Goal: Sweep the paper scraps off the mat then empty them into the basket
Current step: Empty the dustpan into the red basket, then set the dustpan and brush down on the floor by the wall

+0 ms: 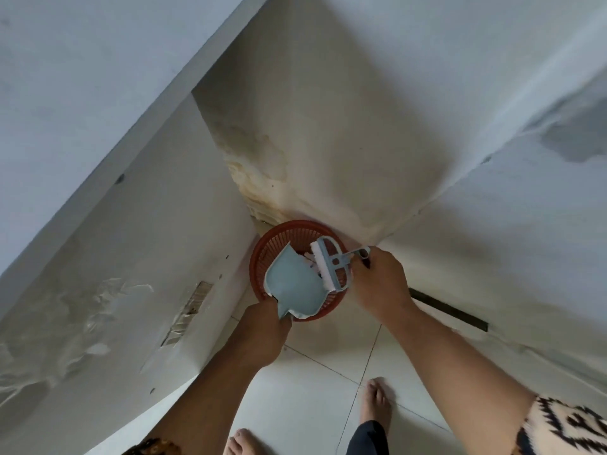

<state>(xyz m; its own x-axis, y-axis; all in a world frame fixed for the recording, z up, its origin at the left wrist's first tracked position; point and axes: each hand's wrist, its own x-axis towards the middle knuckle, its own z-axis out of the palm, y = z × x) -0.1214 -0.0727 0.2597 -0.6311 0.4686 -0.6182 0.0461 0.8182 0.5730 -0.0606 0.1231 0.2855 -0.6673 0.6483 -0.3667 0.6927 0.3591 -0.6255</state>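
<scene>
Last step: emptying into basket (253, 267)
Left hand (262, 330) grips tilted dustpan (292, 284), right hand (377, 280) grips brush (331, 267); paper scraps (310, 259) spilling in

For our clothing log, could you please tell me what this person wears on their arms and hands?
The left hand and right hand are gloveless, forearms uncovered. The right upper arm has a short cream sleeve with black geometric pattern. No watch or rings show.
</scene>
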